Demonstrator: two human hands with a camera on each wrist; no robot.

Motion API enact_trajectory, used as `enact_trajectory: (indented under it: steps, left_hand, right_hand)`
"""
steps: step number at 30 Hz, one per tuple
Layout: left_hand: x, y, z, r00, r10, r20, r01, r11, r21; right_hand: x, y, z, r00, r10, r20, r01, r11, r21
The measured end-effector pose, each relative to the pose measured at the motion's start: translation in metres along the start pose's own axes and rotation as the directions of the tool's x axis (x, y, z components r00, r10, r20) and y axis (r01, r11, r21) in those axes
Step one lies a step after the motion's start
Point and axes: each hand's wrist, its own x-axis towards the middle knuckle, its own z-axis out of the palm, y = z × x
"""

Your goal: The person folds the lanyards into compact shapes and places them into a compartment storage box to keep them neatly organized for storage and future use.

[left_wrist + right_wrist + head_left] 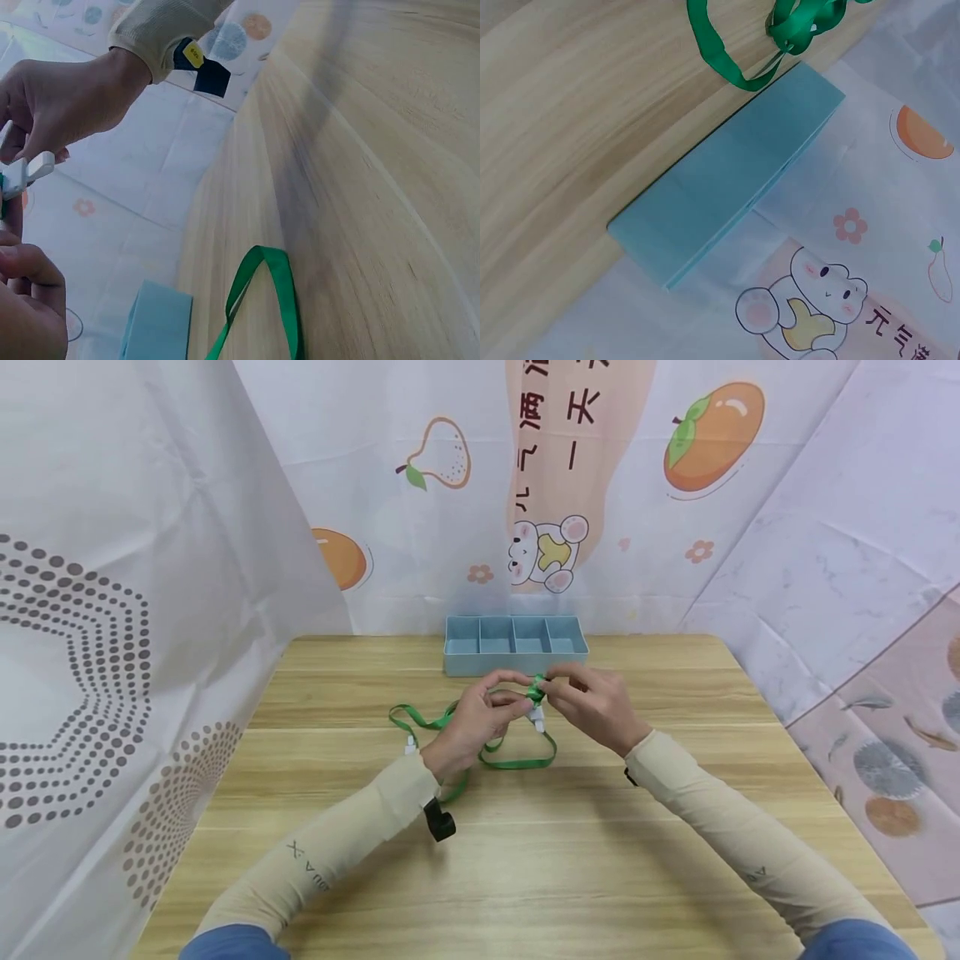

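Observation:
Both hands meet above the table, in front of the blue tray. My left hand (478,717) pinches a bunched part of a green lanyard (517,765) between thumb and fingers. From the other side, the fingertips of my right hand (596,703) pinch the same bunch. A white plastic clip (536,717) hangs just below the fingertips; it shows from the side in the left wrist view. Loops of the ribbon trail down to the wood, with another white piece (410,746) to the left. The right wrist view has green ribbon (712,52) but neither hand.
The blue tray (516,663) with several compartments stands at the table's back edge. A printed cloth (420,543) hangs behind the wooden table (510,868), and more cloth covers both sides. Black wrist straps (438,820) sit below the hands.

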Motion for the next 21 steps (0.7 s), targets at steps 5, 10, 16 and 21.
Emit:
enact_trajectory:
  steps: [5,10,16,21]
  left_hand:
    - [0.001,-0.004,0.001,0.997,-0.063,-0.044,0.061,0.998,-0.035]
    - [0.001,-0.006,0.001,0.996,-0.088,-0.03,0.086,0.995,-0.05]
    - [0.003,-0.006,0.0,0.998,-0.059,-0.029,0.058,0.997,-0.044]
    - [0.004,-0.004,-0.002,0.996,-0.057,-0.071,0.057,0.998,-0.007]
  right_hand:
    - [-0.001,-0.001,0.001,1.0,-0.012,-0.018,0.012,1.0,0.0]
    - [-0.001,-0.001,0.002,0.998,-0.054,-0.038,0.054,0.999,-0.009]
    - [-0.003,-0.004,0.002,1.0,-0.002,-0.005,0.002,1.0,0.01]
    - [-0.002,-0.013,0.001,0.847,0.466,0.256,-0.518,0.832,0.2]
